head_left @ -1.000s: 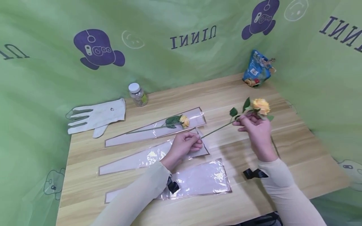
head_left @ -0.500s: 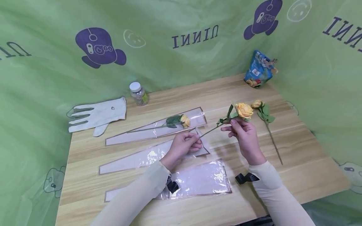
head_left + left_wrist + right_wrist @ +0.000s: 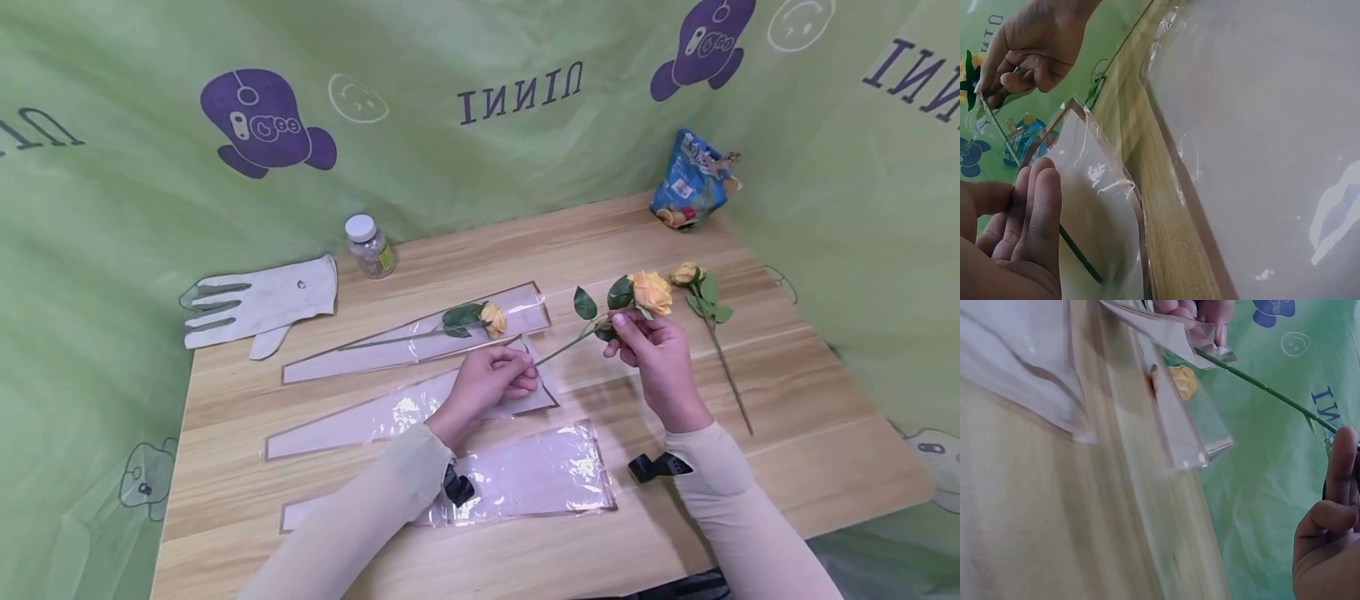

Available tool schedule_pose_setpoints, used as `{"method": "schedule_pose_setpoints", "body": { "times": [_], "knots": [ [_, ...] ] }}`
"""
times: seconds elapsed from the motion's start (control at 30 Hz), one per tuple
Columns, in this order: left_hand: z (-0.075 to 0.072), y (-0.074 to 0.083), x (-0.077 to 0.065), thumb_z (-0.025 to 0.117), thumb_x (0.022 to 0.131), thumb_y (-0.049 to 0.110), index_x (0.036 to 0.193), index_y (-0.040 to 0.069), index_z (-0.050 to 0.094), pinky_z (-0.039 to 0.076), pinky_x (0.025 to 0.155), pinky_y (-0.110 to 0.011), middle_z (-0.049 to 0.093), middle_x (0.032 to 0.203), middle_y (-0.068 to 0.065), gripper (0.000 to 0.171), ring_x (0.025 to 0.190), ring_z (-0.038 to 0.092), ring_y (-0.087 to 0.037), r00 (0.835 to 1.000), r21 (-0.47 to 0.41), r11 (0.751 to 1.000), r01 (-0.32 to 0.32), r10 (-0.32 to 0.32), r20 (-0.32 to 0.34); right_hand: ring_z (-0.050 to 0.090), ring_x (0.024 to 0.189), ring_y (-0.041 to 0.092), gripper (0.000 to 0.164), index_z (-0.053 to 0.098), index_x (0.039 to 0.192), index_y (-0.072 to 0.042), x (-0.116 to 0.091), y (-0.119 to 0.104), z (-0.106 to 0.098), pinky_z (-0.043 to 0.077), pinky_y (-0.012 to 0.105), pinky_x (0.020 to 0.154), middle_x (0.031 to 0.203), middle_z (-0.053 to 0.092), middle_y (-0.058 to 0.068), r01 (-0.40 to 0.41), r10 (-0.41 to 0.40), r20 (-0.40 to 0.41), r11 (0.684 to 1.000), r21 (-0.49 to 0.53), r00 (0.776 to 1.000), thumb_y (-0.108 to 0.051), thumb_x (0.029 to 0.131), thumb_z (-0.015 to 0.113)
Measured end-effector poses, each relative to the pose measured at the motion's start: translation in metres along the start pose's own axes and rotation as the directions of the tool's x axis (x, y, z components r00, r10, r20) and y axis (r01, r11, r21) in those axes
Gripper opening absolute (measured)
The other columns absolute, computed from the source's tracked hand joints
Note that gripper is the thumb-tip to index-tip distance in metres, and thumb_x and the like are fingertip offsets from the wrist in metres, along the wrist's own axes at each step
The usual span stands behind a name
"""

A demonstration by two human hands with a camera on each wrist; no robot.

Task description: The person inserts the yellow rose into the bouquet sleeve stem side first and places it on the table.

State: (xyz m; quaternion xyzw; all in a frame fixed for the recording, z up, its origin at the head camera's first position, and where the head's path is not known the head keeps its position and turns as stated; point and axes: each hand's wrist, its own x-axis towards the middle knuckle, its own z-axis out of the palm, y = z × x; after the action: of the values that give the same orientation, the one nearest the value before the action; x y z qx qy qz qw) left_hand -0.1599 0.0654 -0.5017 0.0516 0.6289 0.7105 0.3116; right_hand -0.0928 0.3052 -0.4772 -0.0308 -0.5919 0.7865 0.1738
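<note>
In the head view my right hand [image 3: 660, 358] pinches an artificial yellow rose [image 3: 651, 292] just under its bloom. The green stem [image 3: 1266, 385] slants down to the mouth of the middle flower sleeve [image 3: 345, 427], a tapered clear sleeve with a brown border. My left hand [image 3: 489, 382] grips the sleeve at its mouth, thumb and fingers right by the stem. In the left wrist view the stem's lower end [image 3: 1088, 267] shows past those fingers, over the sleeve's pale face. Above lies another sleeve [image 3: 528, 312] with a smaller yellow rose [image 3: 492, 319] on it.
A third sleeve [image 3: 525, 475] lies nearest me, partly under my left forearm. Another yellow rose [image 3: 720, 354] rests at the right. Along the back are a white glove [image 3: 273, 296], a lidded jar [image 3: 370, 247] and a blue pouch [image 3: 690, 187]. Green fabric [image 3: 450, 175] surrounds the wooden table [image 3: 810, 442].
My right hand has brought the rose leftward and closer to the sleeve, uncovering the loose rose on the right; its leaves have turned. My left hand stays at the sleeve's mouth.
</note>
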Motion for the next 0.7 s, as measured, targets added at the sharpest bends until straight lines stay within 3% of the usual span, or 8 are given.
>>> {"method": "schedule_pose_setpoints", "body": {
  "times": [0.1, 0.43, 0.7],
  "knots": [
    [0.002, 0.002, 0.000, 0.069, 0.097, 0.006, 0.107, -0.008, 0.070, 0.063, 0.078, -0.038, 0.073, 0.090, -0.018, 0.017, 0.076, 0.074, -0.022, 1.000, 0.002, 1.000, 0.004, -0.004, -0.003, 0.063, 0.060, 0.016, 0.007, 0.070, 0.103, 0.001, -0.003, 0.004, 0.001, 0.057, 0.022, 0.056, 0.093, 0.072, 0.007, -0.033, 0.033, 0.007, 0.999, -0.014, 0.999, -0.003, 0.098, 0.067],
    [0.004, 0.015, 0.000, 0.067, 0.098, 0.006, 0.106, -0.007, 0.071, 0.063, 0.077, -0.035, 0.073, 0.092, -0.019, 0.016, 0.080, 0.075, -0.024, 1.000, -0.002, 1.000, 0.018, -0.018, 0.007, 0.060, 0.061, 0.012, 0.007, 0.068, 0.105, -0.004, -0.010, 0.015, 0.008, 0.057, 0.021, 0.059, 0.092, 0.070, 0.005, -0.106, 0.107, 0.006, 0.994, -0.040, 0.994, -0.001, 0.098, 0.065],
    [0.005, 0.018, -0.002, 0.068, 0.098, 0.008, 0.107, -0.007, 0.070, 0.060, 0.085, -0.045, 0.073, 0.093, -0.019, 0.017, 0.081, 0.075, -0.025, 1.000, -0.011, 1.000, 0.005, -0.005, 0.024, 0.060, 0.063, 0.014, 0.011, 0.066, 0.109, -0.001, -0.012, 0.018, 0.009, 0.057, 0.023, 0.061, 0.092, 0.070, 0.006, -0.125, 0.128, 0.028, 0.987, -0.102, 0.991, -0.005, 0.098, 0.067]
  ]
}}
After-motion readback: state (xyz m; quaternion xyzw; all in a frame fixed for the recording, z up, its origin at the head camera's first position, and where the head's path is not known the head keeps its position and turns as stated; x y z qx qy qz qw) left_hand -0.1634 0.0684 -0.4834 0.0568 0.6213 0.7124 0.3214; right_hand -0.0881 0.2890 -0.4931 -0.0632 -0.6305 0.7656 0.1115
